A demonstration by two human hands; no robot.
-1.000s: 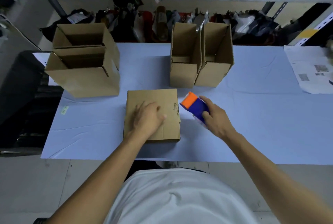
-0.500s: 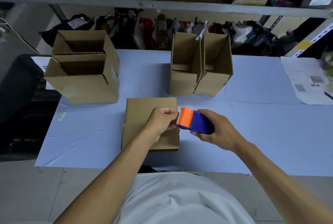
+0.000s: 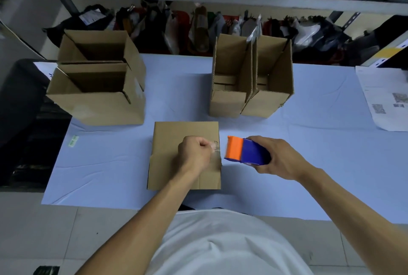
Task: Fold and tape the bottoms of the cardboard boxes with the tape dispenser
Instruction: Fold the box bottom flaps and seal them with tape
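A cardboard box (image 3: 167, 142) lies with its folded bottom flaps facing up near the front of the blue table (image 3: 320, 153). My left hand (image 3: 195, 155) hovers over its right half and pinches the clear tape end (image 3: 217, 150). Just right of the box, my right hand (image 3: 278, 157) grips the blue and orange tape dispenser (image 3: 245, 152), its orange head pointing at my left hand. A short stretch of tape runs between the two hands.
Two open boxes (image 3: 97, 89) stand at the back left, two more (image 3: 251, 80) at the back centre. Printed papers (image 3: 388, 98) lie at the right edge. A cluttered shelf (image 3: 198, 22) runs behind the table.
My left hand left the box top, took the tape end at the dispenser's head and has drawn it a little leftward. My right hand turned the dispenser level and moved slightly right.
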